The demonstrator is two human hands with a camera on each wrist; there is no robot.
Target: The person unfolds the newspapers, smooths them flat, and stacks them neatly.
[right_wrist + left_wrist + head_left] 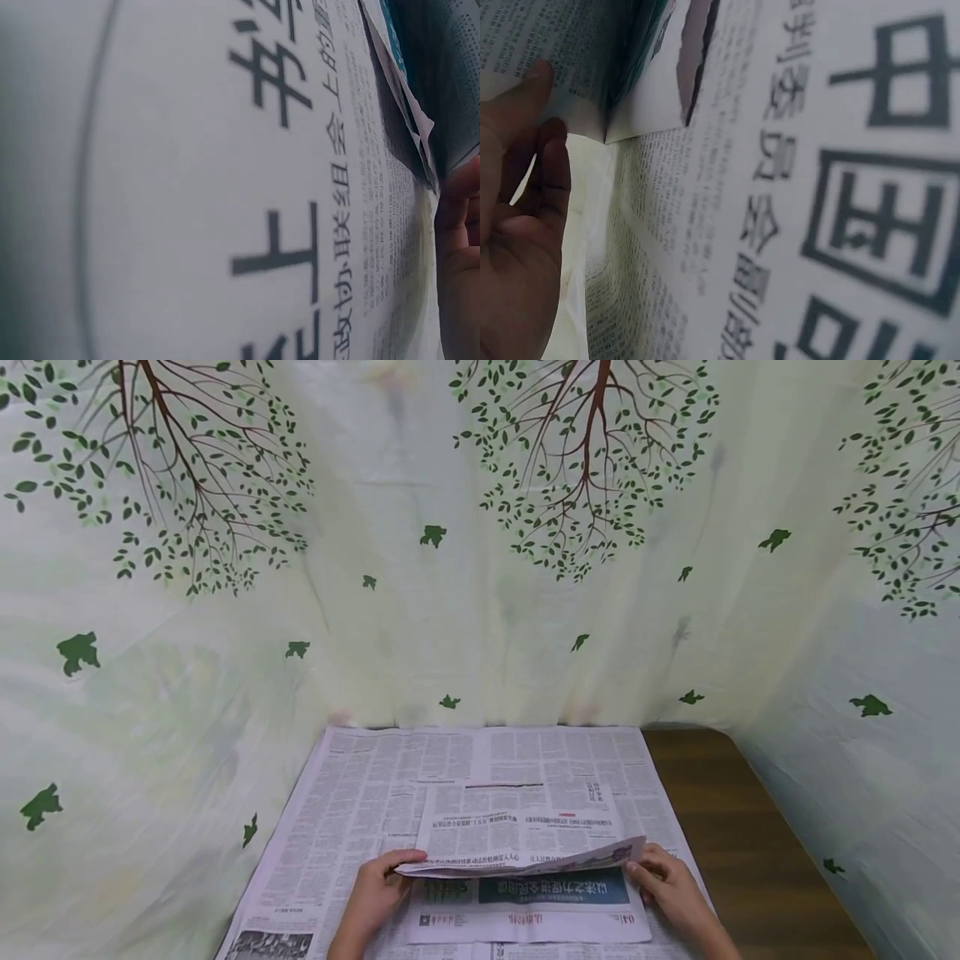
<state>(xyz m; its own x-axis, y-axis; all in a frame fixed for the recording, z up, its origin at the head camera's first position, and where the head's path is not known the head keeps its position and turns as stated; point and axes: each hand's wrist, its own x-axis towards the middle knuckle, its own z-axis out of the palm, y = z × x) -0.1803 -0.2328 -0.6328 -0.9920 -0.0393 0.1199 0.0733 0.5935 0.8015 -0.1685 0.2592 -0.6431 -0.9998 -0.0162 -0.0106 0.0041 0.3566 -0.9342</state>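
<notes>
A folded newspaper (517,837) lies in front of me, its near flap raised along a crease that runs from side to side. My left hand (375,895) pinches the flap's left corner, thumb on top. At the opposite end, my right hand (672,891) grips the right corner, which sits a bit higher. Below the raised edge shows a lower page with a dark teal banner (555,889). The left wrist view has the left hand (521,202) with its thumb against the printed sheet. Only part of the right hand (459,247) enters the right wrist view.
Large newspaper sheets (360,777) cover most of the table beneath. Dark brown wood (738,835) is bare along the right side. Pale curtains (480,643) printed with trees and green leaves hang behind the table and on both sides.
</notes>
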